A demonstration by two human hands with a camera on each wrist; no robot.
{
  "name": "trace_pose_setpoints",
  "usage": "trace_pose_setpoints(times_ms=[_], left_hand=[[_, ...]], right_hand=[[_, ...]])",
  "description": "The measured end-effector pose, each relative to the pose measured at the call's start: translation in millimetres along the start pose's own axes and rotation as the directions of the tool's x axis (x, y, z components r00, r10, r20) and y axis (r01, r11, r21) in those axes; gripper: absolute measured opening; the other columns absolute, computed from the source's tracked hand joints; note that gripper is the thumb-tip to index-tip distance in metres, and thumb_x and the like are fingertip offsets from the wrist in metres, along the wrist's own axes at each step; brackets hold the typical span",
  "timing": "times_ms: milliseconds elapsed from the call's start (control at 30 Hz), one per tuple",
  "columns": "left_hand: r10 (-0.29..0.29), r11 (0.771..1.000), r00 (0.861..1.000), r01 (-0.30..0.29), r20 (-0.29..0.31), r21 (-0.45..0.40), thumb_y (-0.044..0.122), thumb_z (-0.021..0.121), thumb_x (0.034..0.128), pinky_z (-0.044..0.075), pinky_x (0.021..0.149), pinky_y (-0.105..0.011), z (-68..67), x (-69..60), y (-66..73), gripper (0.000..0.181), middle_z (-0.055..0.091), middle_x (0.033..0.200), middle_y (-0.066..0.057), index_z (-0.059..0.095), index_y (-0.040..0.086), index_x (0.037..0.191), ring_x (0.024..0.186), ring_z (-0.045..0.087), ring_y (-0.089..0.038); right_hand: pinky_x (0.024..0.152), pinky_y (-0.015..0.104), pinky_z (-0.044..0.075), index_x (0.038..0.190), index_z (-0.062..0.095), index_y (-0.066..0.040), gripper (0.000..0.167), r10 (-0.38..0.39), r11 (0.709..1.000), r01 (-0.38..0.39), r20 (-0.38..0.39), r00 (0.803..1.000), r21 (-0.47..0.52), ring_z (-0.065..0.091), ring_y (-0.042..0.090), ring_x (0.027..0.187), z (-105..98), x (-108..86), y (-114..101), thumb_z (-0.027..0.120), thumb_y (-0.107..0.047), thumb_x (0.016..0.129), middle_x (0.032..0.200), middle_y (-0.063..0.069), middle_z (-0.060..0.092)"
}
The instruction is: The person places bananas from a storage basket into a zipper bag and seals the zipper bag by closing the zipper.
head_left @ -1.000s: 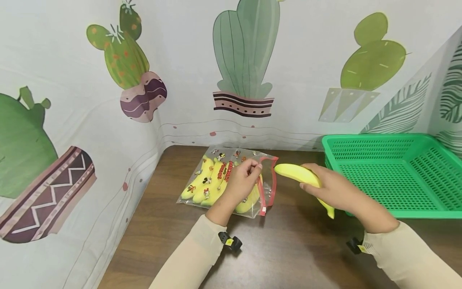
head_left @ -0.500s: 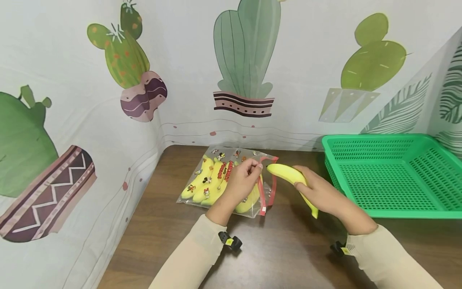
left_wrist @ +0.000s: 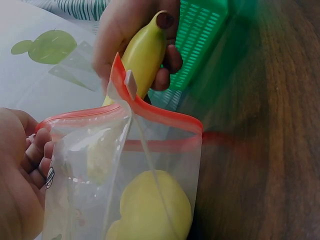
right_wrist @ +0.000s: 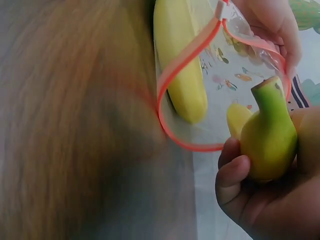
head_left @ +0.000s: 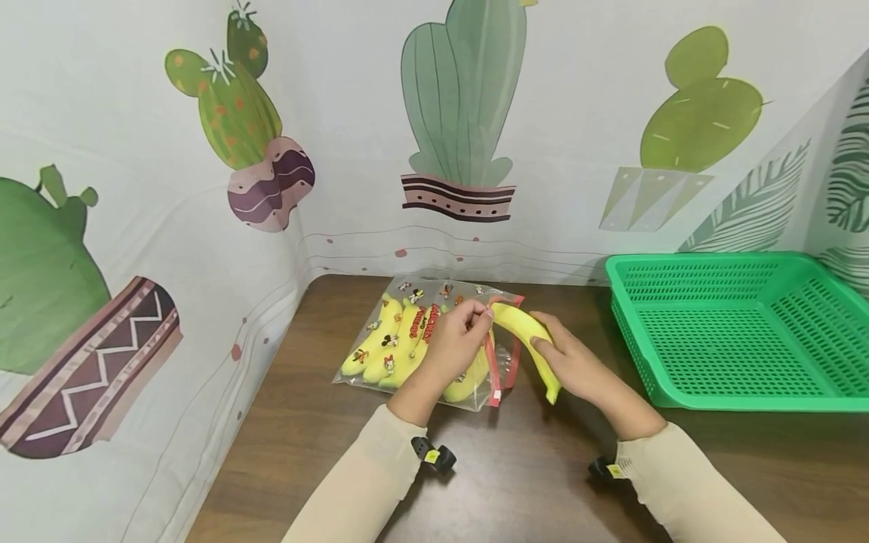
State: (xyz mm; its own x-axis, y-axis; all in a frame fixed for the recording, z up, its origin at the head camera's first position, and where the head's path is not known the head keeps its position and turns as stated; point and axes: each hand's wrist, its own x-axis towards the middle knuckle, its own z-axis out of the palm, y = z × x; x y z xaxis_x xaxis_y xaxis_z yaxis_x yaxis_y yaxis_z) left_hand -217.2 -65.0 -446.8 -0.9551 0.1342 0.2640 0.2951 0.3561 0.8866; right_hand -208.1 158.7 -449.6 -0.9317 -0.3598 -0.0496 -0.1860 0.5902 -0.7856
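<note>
A clear zip bag (head_left: 400, 354) with red edging and cartoon prints lies on the table, holding several yellow bananas (right_wrist: 180, 60). My left hand (head_left: 456, 339) pinches the upper lip of the bag's mouth, lifting it so the opening gapes, as the left wrist view shows. In my right hand (head_left: 577, 358) is another banana (head_left: 526, 328), gripped around its middle with its stem end toward me. Its far tip is at the bag's mouth, and the left wrist view shows it reaching in past the red edge (left_wrist: 170, 119).
A green plastic basket (head_left: 733, 400) with slotted sides stands on the right of the brown wooden table (head_left: 516, 475). Behind the table hangs a white cloth (head_left: 563, 113) printed with cacti.
My right hand has moved left with the banana, away from the green basket, bringing its tip to the bag's mouth. My left hand has stayed in place on the bag.
</note>
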Motion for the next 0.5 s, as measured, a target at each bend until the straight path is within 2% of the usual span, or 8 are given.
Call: trace_pose_setpoints(times_ms=[167, 400, 500], left_hand=[[0.000, 1.000, 1.000, 0.000, -0.010, 0.018, 0.028, 0.057, 0.1011, 0.040, 0.052, -0.022, -0.3, 0.0, 0.3, 0.017, 0.057, 0.070, 0.005, 0.066, 0.016, 0.094, 0.058, 0.048, -0.008], [0.001, 1.000, 1.000, -0.001, -0.009, 0.016, 0.027, 0.057, 0.1009, 0.039, 0.051, -0.022, -0.1, -0.1, 1.0, 0.019, 0.057, 0.069, 0.004, 0.067, 0.012, 0.096, 0.056, 0.048, -0.009], [-0.001, 1.000, 1.000, 0.002, -0.006, 0.007, 0.027, 0.057, 0.1007, 0.040, 0.050, -0.022, 0.4, -0.1, 1.1, 0.019, 0.058, 0.069, 0.004, 0.067, 0.011, 0.096, 0.056, 0.048, -0.009]], right_hand=[[0.076, 0.033, 0.050, 0.157, 0.025, -0.008, 0.056, 0.027, 0.999, -0.026, -0.018, 0.999, 0.041, 0.059, 0.024, 0.093, 7, 6.4, -4, 0.041, -0.029, 0.108, 0.131, 0.023, 0.052], [0.068, 0.034, 0.051, 0.158, 0.023, -0.016, 0.053, 0.093, 0.985, -0.090, -0.010, 0.996, 0.147, 0.059, 0.022, 0.080, 17, 14.1, -9, 0.035, -0.028, 0.108, 0.111, 0.022, 0.056], [0.070, 0.034, 0.052, 0.158, 0.023, -0.016, 0.054, 0.100, 0.980, -0.096, -0.015, 0.995, 0.172, 0.060, 0.022, 0.081, 23, 16.4, -10, 0.037, -0.028, 0.108, 0.116, 0.023, 0.056]])
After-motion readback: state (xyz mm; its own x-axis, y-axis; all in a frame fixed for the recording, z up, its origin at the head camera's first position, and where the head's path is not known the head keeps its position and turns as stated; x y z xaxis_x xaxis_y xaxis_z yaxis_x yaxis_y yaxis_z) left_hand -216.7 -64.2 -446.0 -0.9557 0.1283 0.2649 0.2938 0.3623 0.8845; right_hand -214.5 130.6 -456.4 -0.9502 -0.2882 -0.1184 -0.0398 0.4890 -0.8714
